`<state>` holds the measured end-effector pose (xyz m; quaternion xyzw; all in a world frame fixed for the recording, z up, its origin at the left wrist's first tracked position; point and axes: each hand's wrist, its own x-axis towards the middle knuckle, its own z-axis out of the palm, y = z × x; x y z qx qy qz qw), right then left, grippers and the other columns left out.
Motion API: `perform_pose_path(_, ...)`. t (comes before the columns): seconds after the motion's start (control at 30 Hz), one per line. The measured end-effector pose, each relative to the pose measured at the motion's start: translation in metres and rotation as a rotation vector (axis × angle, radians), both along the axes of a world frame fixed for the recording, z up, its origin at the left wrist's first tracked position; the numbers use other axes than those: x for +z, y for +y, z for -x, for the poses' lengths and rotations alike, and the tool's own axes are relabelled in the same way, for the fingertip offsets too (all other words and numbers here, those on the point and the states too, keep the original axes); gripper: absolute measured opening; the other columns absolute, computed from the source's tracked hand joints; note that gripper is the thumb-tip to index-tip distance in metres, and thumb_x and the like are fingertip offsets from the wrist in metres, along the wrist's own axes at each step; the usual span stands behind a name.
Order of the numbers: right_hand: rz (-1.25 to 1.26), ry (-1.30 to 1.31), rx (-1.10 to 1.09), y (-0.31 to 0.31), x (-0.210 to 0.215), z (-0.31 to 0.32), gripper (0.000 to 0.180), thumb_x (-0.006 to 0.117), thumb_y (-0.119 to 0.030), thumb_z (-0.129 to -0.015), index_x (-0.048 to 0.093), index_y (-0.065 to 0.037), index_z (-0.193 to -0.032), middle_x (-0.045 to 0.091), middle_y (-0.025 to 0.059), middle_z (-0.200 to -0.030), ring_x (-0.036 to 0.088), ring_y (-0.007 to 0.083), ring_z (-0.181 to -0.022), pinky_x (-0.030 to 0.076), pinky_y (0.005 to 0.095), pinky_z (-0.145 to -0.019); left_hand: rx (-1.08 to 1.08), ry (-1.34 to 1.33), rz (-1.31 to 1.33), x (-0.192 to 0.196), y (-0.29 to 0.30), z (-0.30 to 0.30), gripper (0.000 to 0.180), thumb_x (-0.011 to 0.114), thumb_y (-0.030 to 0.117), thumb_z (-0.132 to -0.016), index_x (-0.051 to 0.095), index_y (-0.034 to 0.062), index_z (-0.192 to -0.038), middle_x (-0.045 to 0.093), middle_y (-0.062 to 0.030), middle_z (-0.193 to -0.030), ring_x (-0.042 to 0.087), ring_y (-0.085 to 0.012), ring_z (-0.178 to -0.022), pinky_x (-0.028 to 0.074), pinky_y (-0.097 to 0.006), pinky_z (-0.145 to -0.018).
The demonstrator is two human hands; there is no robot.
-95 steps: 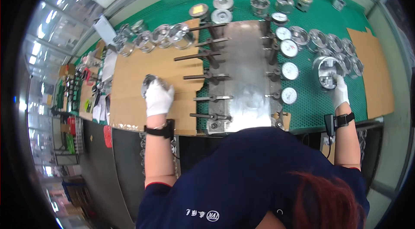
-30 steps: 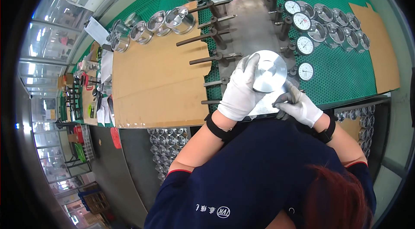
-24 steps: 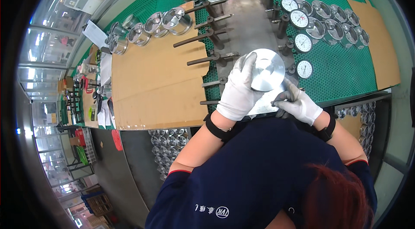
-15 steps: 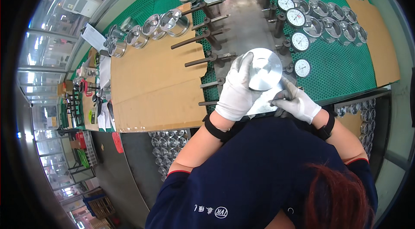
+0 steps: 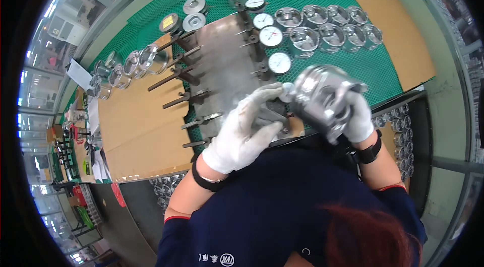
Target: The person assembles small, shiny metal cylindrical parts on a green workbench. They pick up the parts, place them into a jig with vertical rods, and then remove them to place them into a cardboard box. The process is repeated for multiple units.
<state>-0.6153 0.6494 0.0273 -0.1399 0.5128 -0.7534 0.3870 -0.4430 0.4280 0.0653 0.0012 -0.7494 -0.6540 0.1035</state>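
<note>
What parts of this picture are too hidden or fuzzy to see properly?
- Head view: the side of the metal piston under the right hand is covered by the glove.
- Head view: the fixture part beneath the left hand is hidden by it.
- Head view: the dial gauges are too small to read.
- Head view: the pistons under the bench are cut off by its edge.

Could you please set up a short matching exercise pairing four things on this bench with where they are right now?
Things:
1. piston
2. left hand
3. dial gauges
4. cardboard sheet

Places:
a. standing in a row on the metal fixture
b. lying flat on the left of the bench
c. held up in the right hand
d. over the fixture's near edge, fingertips at the piston

Pairs: 1-c, 2-d, 3-a, 4-b
</note>
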Motion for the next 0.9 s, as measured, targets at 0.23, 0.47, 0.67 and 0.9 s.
perform_pose_path(0.23,-0.388,0.122,-0.645,0.117,-0.077,0.157,0.039,0.052,-0.032,-0.102,0.059,-0.001,-0.126,0.068,0.0109,-0.112,0.067,0.0217,-0.094,0.057,0.0368,-0.076,0.378,-0.345,0.098,-0.027,0.005,-0.044,0.036,0.057,0.013,-0.096,0.061,-0.005,-0.127,0.07,-0.016,-0.115,0.069,-0.0234,-0.101,0.054,-0.036,-0.09)
perform_pose_path(0.47,-0.659,-0.114,-0.649,0.184,-0.187,0.304,0.032,0.052,-0.035,-0.1,0.062,-0.009,-0.114,0.071,0.0093,-0.096,0.069,0.0241,-0.076,0.059,0.0372,-0.059,0.701,-0.464,-0.15,-0.049,0.049,-0.1,0.037,0.051,0.021,-0.105,0.058,-0.0085,-0.127,0.067,-0.0174,-0.12,0.07,-0.0227,-0.1,0.056,-0.036,-0.091)
perform_pose_path(0.67,-0.496,0.01,-0.821,0.169,-0.206,0.318,0.04,0.055,-0.043,-0.101,0.063,-0.009,-0.121,0.067,0.0094,-0.11,0.065,0.0257,-0.094,0.059,0.0403,-0.079,0.743,-0.49,-0.122,-0.045,0.071,-0.134,0.031,0.053,0.015,-0.104,0.061,-0.0083,-0.122,0.068,-0.016,-0.114,0.07,-0.0213,-0.098,0.056,-0.034,-0.088)
perform_pose_path(0.9,-0.768,0.532,-0.548,0.173,-0.162,0.265,0.039,0.05,-0.03,-0.105,0.068,-0.002,-0.124,0.068,0.008,-0.12,0.065,0.0189,-0.106,0.054,0.0374,-0.09,0.692,-0.581,0.351,-0.063,0.089,-0.223,0.029,0.061,0.023,-0.099,0.068,-0.0003,-0.115,0.07,-0.0202,-0.112,0.067,-0.0368,-0.106,0.052,-0.042,-0.093)
